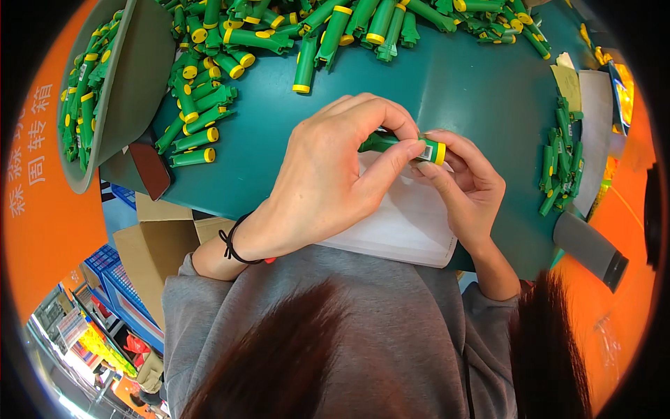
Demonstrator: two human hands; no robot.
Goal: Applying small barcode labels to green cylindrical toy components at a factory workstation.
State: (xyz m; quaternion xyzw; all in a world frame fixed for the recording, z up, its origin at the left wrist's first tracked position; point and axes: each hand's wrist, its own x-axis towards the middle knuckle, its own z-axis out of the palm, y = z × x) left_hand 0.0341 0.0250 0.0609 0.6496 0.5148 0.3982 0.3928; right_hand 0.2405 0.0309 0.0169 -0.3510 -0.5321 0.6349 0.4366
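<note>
Over the near part of the table, a small green plastic tube with a yellow end (434,153) is between my two hands. My left hand (335,160) pinches its body with thumb and index finger, covering much of it. A white barcode label shows on the tube beside the left thumb. At the yellow end, the fingers and thumb of my right hand (464,174) close around it. Beneath both hands lies a stack of white sheets (405,227) at the table's near edge.
Many similar green tubes (335,35) lie heaped along the far side of the green table (265,112). A tilted grey bin (132,84) at left holds more. Another small pile (562,157) sits at right, near a grey cylinder (590,251). Below left is an open cardboard box (157,251).
</note>
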